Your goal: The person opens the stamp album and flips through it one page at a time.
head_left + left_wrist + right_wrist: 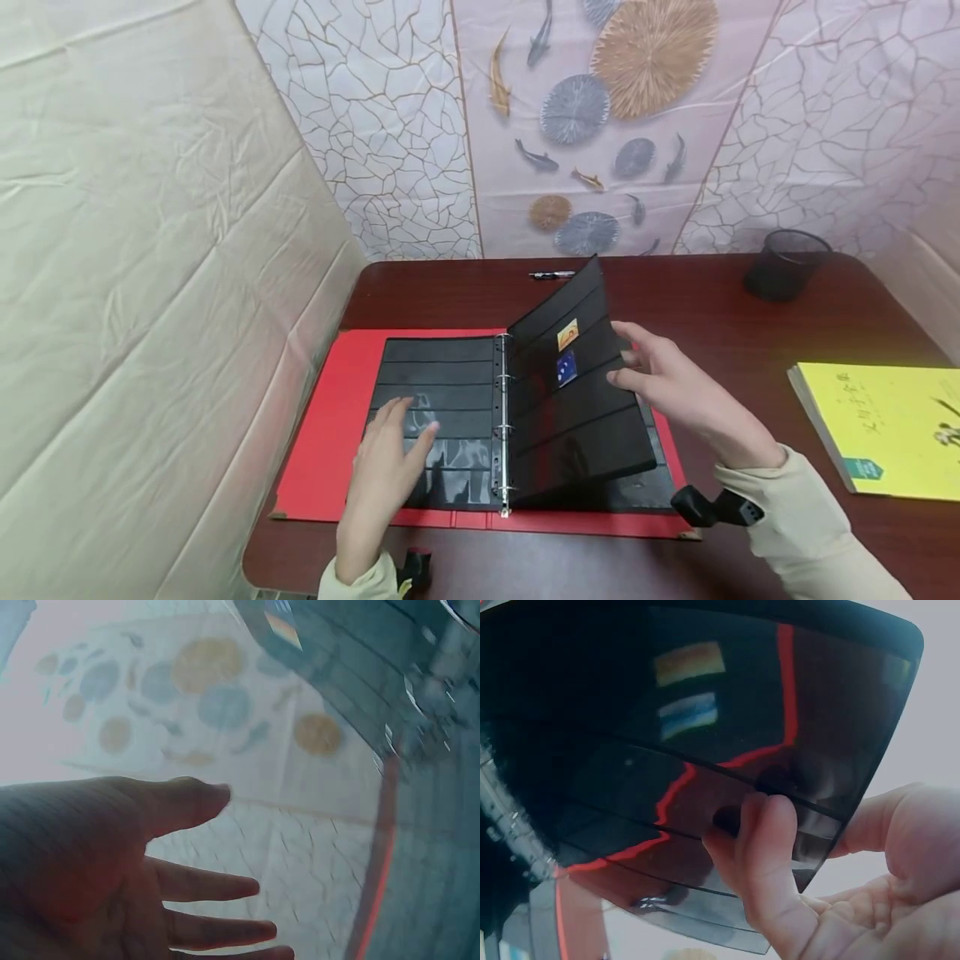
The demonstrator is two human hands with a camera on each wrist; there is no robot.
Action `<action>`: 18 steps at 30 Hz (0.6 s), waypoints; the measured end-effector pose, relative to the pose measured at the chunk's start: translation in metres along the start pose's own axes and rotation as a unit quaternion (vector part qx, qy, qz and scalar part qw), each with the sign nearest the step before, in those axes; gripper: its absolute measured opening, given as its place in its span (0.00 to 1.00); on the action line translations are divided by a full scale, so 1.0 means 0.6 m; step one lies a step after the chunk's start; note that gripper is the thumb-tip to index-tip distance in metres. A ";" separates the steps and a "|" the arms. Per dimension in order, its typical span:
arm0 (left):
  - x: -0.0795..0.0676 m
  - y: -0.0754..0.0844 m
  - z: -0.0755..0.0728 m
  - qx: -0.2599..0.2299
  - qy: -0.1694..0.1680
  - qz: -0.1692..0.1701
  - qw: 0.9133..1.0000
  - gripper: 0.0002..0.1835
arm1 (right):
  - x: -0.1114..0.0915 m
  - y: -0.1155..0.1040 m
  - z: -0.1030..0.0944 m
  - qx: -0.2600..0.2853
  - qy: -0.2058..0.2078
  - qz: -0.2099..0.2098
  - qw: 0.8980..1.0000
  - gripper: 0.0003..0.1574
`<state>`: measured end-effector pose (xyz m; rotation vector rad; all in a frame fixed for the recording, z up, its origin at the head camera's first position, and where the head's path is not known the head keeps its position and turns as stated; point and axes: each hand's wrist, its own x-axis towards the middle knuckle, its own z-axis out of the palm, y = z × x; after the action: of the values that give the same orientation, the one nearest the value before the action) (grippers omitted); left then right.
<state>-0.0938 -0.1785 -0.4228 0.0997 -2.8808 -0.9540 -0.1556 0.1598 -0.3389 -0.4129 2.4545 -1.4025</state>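
A red ring binder (322, 417) with black pocket pages lies spread on the table, metal rings (504, 430) along its middle. One black page (573, 425) stands tilted up from the rings. My right hand (693, 400) pinches its outer edge, the thumb on one face and fingers on the other, as the right wrist view also shows. Two small stamps sit in that page's pockets, a yellow one (567, 335) above a blue one (566, 368). Above the flat left page (442, 362) is my left hand (386, 458), fingers loosely extended and holding nothing.
A yellow book (892, 425) lies at the right side of the table. At the back right stands a black mesh bin (783, 271). A pen (551, 274) lies behind the binder. Draped cloth walls (187, 250) border the table.
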 end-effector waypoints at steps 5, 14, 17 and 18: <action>0.005 0.040 -0.008 -0.043 0.041 0.054 0.997 0.32 | 0.016 -0.031 0.011 0.026 -0.008 -0.028 0.999 0.45; 0.006 0.095 -0.022 -0.104 0.043 0.113 0.987 0.33 | 0.039 -0.079 0.044 0.012 -0.026 -0.050 0.998 0.42; 0.003 0.107 -0.022 -0.107 0.026 0.121 0.986 0.34 | 0.048 -0.090 0.057 0.006 -0.035 -0.061 0.998 0.42; 0.002 0.110 -0.022 -0.108 0.019 0.123 0.986 0.35 | 0.051 -0.093 0.061 0.005 -0.038 -0.065 0.997 0.41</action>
<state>-0.0953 -0.1336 -0.3727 -0.2454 -2.6539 -1.1880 -0.1638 0.0924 -0.3114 -0.6215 2.3963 -1.4214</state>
